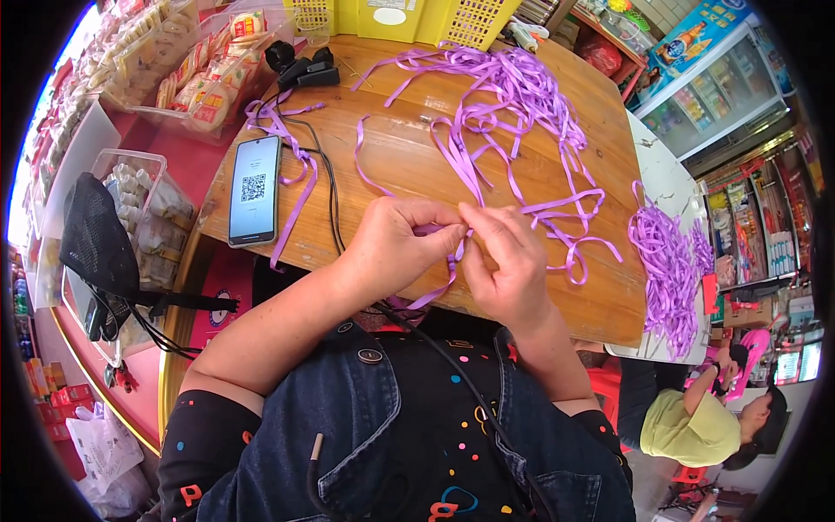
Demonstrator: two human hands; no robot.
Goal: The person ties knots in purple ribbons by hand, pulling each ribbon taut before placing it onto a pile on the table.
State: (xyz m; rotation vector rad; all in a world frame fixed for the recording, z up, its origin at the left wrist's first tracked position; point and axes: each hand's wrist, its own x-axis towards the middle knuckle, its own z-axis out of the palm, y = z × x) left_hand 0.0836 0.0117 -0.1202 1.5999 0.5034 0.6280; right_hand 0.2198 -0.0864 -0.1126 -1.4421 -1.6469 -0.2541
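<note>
My left hand (396, 239) and my right hand (509, 261) meet over the near part of the wooden table (404, 148). Between them, both hands pinch a narrow purple ribbon (454, 271), and its loose part hangs down below the fingertips. What the fingers do with it in detail is hidden by the knuckles. A tangled heap of purple ribbons (522, 83) spreads over the far right of the tabletop, with strands trailing toward my hands. Another purple ribbon (300, 196) lies at the left, beside the phone.
A phone (254, 191) with a lit screen lies at the table's left edge, near black cables (329, 178). Yellow baskets (391, 22) stand at the back. More purple ribbons (665, 261) cover a white surface at right. A person (696, 426) in a yellow-green shirt sits beyond.
</note>
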